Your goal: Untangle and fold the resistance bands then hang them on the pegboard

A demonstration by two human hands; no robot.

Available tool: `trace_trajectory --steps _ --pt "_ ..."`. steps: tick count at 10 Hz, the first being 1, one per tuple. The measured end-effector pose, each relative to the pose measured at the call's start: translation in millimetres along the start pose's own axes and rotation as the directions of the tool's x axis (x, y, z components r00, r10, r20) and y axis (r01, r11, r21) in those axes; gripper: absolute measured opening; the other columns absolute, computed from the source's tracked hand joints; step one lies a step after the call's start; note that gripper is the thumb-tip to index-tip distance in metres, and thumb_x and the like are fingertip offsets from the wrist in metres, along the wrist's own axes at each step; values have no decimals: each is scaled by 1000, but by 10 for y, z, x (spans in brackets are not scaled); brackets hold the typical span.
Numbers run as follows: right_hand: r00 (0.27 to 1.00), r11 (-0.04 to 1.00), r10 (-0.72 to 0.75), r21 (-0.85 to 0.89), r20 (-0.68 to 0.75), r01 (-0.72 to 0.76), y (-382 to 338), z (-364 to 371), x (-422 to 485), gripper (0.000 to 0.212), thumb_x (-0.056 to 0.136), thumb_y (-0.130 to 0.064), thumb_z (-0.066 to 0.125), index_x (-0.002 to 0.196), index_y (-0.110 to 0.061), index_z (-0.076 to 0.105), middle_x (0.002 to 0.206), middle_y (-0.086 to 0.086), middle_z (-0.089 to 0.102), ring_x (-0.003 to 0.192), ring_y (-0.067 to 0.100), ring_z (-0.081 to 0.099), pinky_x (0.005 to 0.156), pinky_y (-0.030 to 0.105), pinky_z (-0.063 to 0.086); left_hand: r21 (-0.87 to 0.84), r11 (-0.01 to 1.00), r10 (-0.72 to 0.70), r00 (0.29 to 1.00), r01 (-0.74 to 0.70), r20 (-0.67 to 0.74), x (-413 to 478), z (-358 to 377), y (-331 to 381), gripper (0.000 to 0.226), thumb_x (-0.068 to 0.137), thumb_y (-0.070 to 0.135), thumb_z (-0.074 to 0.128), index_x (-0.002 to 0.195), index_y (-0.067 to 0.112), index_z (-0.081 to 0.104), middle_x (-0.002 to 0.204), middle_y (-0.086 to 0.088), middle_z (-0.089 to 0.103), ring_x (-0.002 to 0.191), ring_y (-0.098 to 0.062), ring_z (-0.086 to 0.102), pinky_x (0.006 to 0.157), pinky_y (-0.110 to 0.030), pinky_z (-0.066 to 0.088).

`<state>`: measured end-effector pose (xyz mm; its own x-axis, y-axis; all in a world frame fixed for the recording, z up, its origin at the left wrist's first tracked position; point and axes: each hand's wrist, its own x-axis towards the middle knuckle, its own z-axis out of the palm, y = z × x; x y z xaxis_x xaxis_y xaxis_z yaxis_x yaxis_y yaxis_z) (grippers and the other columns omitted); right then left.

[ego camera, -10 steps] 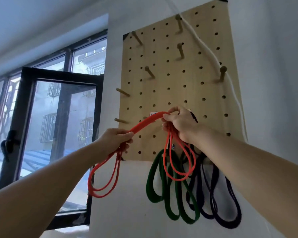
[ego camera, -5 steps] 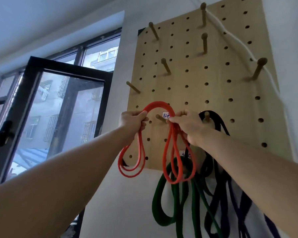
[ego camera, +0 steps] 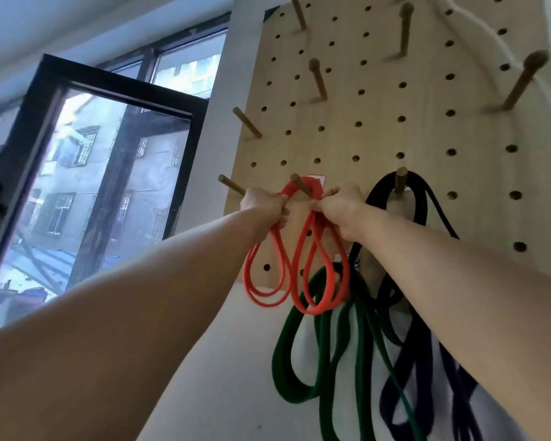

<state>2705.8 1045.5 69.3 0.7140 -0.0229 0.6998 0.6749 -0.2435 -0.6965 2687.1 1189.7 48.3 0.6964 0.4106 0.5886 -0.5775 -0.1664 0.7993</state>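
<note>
Two hands hold one red band (ego camera: 314, 310) up against the lower part of the pegboard (ego camera: 379, 128). The left hand (ego camera: 264, 206) has its fingers curled round one bunched end of the band, and the right hand (ego camera: 341, 211) pinches the other end with curled fingers and thumb. Between them a short red arch passes behind the tip of a wooden peg (ego camera: 299, 183), so the peg pokes out through the arch. Whether the band's weight rests on the peg cannot be told. Below each hand the folded red loops hang free, one bundle under the left hand and one under the right, side by side.

Just right of them a dark purple band (ego camera: 374, 192) is draped over a second peg (ego camera: 401, 181), its loops falling below the board's bottom edge. A green band (ego camera: 277, 364) hangs in long loops in front of the wall below; its top is hidden behind the red loops and the right forearm. An open dark-framed window (ego camera: 109, 173) stands to the left.
</note>
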Motion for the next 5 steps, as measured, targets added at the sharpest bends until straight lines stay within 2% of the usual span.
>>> trace_trajectory --steps 1,2,3,4,5 --pt "994 991 -26 -129 105 39 83 -54 -44 24 89 -1 72 85 -19 56 99 12 68 86 26 70 71 36 58 168 986 -32 991 9 132 -76 -15 -166 20 98 26 65 103 8 72 89 -8 74 74 -18 68 78 -38 64" --pt "977 986 -5 -160 215 40 102 -191 -147 27 88 -3 73 106 -18 60 107 12 69 92 28 72 80 45 62 263 958 62 980 -111 189 -214 -22 -241 19 101 26 59 116 19 70 99 0 73 88 -14 69 68 -27 52" --pt "954 964 -56 -234 293 128 111 -335 -318 43 92 -5 70 131 -14 57 116 6 66 96 21 70 76 32 60 311 935 118 976 -171 182 -390 -123 -263 12 100 23 60 109 30 64 94 8 66 79 -7 62 60 -20 47" --pt "913 875 -180 -365 365 318 10 -494 -658 44 97 -13 66 140 -15 54 117 -2 62 102 17 66 79 23 53 416 890 110 974 -186 200 -543 -344 -302 28 96 21 67 122 26 62 114 4 67 90 -9 64 69 -23 52" --pt "887 819 -259 -399 382 412 -46 -673 -968 36 98 -19 66 133 -15 60 121 -6 58 105 11 61 84 12 47 509 840 88 972 -190 218 -706 -603 -267 56 91 24 73 143 23 52 136 4 59 116 -20 61 93 -42 57"
